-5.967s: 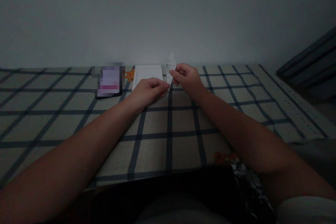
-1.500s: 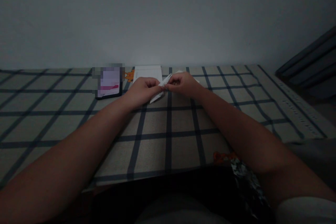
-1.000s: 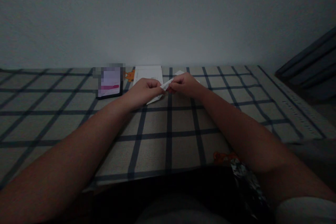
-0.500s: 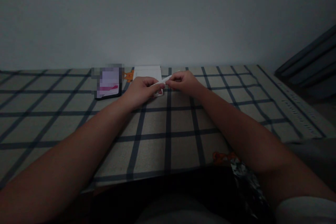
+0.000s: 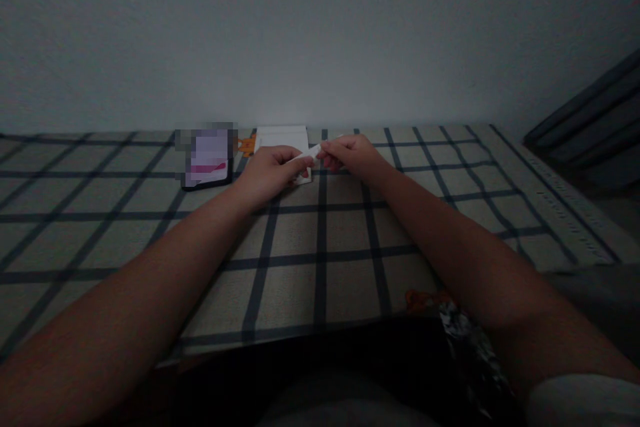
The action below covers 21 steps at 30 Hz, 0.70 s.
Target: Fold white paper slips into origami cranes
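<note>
A narrow strip of white paper, seemingly folded, is stretched between my two hands above the table. My left hand pinches its lower left end between thumb and fingers. At the upper right end, my right hand grips the strip with thumb and forefinger, the other fingers curled beneath. Behind my left hand lies a stack or pad of white paper, partly hidden by that hand.
A phone or tablet in a dark case, its screen lit and partly blurred, stands tilted to the left. Under everything is a checked tablecloth. A pale wall rises behind the table; a dark curtain-like cloth hangs at right.
The fingers of my right hand have shifted slightly on the strip, with the thumb and forefinger now higher. My left hand stays nearly still, and the other things have not moved.
</note>
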Each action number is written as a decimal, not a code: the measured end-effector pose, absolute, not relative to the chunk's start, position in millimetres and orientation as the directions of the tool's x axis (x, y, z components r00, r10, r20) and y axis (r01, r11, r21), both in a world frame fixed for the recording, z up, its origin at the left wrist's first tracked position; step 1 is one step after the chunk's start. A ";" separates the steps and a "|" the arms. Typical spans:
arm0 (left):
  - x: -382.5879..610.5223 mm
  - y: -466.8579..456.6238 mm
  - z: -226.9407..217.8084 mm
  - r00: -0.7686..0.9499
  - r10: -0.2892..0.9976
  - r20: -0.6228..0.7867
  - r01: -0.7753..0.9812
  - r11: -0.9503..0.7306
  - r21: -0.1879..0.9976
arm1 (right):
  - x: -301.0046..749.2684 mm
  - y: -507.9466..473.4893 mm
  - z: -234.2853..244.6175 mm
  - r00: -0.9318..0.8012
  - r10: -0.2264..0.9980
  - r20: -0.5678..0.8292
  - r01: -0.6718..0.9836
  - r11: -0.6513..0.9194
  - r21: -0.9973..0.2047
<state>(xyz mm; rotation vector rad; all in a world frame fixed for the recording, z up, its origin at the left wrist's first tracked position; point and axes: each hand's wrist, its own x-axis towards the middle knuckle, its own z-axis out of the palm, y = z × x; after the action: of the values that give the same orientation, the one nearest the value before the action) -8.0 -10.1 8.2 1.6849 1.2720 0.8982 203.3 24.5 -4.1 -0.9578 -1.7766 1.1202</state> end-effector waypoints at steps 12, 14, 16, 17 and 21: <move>-3.9 -12.2 9.7 0.304 0.952 -0.021 0.216 -0.047 0.975 | 205.9 26.8 -0.7 -0.379 0.867 0.324 0.071 0.376 -0.924; -3.6 -11.3 8.3 0.322 0.946 -0.034 0.181 -0.026 0.983 | 207.5 27.6 -1.0 -0.398 0.860 0.318 0.067 0.373 -0.925; -3.8 -10.4 7.4 0.322 0.946 -0.036 0.179 -0.023 0.984 | 207.9 27.8 -1.4 -0.423 0.855 0.302 0.063 0.360 -0.931; -4.1 -10.2 7.2 0.317 0.948 -0.031 0.197 -0.034 0.980 | 207.6 27.7 -1.6 -0.435 0.853 0.289 0.062 0.348 -0.935; -5.5 -10.6 8.0 0.292 0.956 0.020 0.339 -0.123 0.933 | 204.9 27.0 -3.4 -0.477 0.842 0.251 0.057 0.314 -0.948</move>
<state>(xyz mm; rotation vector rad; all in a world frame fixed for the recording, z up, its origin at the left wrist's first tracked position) -5.5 -10.6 8.0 1.6470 1.2020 0.8483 204.9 27.0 -3.4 -0.8064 -1.7842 1.2430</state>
